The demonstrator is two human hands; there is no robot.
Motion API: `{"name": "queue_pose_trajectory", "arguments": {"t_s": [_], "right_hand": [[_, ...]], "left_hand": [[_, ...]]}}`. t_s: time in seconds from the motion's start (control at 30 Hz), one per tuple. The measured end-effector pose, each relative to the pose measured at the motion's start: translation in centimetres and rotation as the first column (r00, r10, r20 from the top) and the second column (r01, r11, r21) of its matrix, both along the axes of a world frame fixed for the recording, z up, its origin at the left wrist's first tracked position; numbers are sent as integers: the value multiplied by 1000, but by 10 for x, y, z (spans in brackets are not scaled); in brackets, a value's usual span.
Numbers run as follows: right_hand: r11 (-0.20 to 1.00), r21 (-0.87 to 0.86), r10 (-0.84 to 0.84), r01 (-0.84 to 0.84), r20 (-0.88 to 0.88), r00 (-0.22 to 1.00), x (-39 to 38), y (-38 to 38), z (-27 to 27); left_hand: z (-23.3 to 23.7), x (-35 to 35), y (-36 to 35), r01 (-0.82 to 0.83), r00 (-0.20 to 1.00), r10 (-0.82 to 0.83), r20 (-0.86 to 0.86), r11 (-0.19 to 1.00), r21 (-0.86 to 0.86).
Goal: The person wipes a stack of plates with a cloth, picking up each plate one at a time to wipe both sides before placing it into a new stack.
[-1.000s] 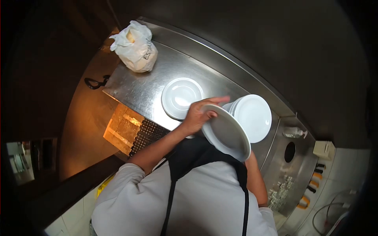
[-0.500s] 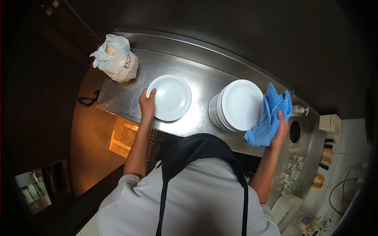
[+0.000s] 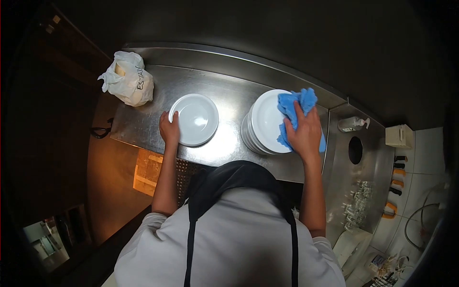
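Two groups of round white plates sit on the steel counter (image 3: 229, 88). The left plates (image 3: 194, 120) form a low pile, glossy and smooth, with a raised rim and a bright glare inside; the left hand (image 3: 169, 128) has its thumb over their edge, fingers out of sight beneath. The right stack (image 3: 268, 119) is taller, its rims layered and leaning slightly, its top plate plain white. Over that plate's right side, the right hand (image 3: 305, 133) presses a crumpled, fuzzy blue cloth (image 3: 292, 106), fingers spread apart.
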State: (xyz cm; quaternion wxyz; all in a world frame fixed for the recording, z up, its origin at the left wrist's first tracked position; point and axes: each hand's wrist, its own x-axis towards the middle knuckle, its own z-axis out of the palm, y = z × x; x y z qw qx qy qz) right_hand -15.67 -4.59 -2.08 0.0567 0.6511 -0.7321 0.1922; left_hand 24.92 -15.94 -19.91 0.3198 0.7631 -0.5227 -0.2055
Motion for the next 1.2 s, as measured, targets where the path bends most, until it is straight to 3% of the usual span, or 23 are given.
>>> {"name": "queue_pose_trajectory", "arguments": {"t_s": [0.03, 0.13, 0.17, 0.2, 0.27, 0.33, 0.37, 0.47, 0.57, 0.63, 0.67, 0.77, 0.83, 0.93, 0.97, 1.07, 1.1, 1.2], "right_hand": [[1000, 17, 27, -26, -45, 999, 2, -3, 0], [992, 16, 130, -129, -82, 988, 15, -10, 2], [987, 29, 158, -157, -59, 986, 22, -10, 2], [981, 45, 190, -189, -34, 981, 28, -9, 2], [962, 71, 263, -263, 13, 965, 37, -8, 0], [934, 39, 351, -356, 100, 931, 43, 3, -3], [914, 22, 396, -405, 173, 902, 43, 11, -3], [835, 189, 405, -517, 425, 810, 21, 39, 23], [900, 132, 355, -415, 328, 876, -23, 48, 16], [968, 84, 224, -238, 148, 963, -35, 33, 15], [988, 47, 143, -146, 61, 988, -41, 23, 14], [985, -90, 146, -149, -42, 988, -15, -16, -3], [969, -63, 242, -238, 56, 969, 20, -26, 0], [936, -69, 351, -344, 185, 918, 53, -11, 6], [927, 23, 361, -374, 208, 909, 50, 2, 7], [862, 157, 412, -481, 335, 847, 32, 43, 27], [879, 120, 411, -462, 300, 861, 23, 54, 26], [945, -17, 325, -326, 154, 933, -4, 69, 14]], "left_hand": [[2, -2, 2, -2, 1000, 1, 29, 1000, 31], [56, -50, 21, 192, 955, -108, 278, 935, -297], [69, -75, 28, 302, 953, -299, 53, 917, -260], [80, -103, 37, 409, 871, -457, -181, 878, -248], [96, -157, 51, 600, 608, -681, -408, 731, -326], [87, -207, 52, 583, 457, -665, -591, 725, -367], [90, -213, 46, 583, 437, -659, -612, 726, -365], [98, -228, 16, 614, 354, -621, -699, 718, -327], [102, -237, 6, 656, 483, -696, -532, 690, -307], [106, -240, 5, 658, 534, -706, -464, 693, -297], [105, -241, 4, 642, 518, -706, -483, 694, -325], [94, -245, 3, 609, 459, -684, -567, 707, -360], [92, -244, 1, 608, 412, -635, -654, 726, -321], [102, -239, -1, 626, 190, -429, -883, 746, -228], [109, -236, -4, 656, 237, -432, -870, 732, -185], [100, -242, -8, 620, 442, -706, -553, 686, -381], [109, -242, -7, 640, 489, -631, -602, 728, -244], [124, -239, -6, 668, 638, -722, -268, 692, -273]]}}
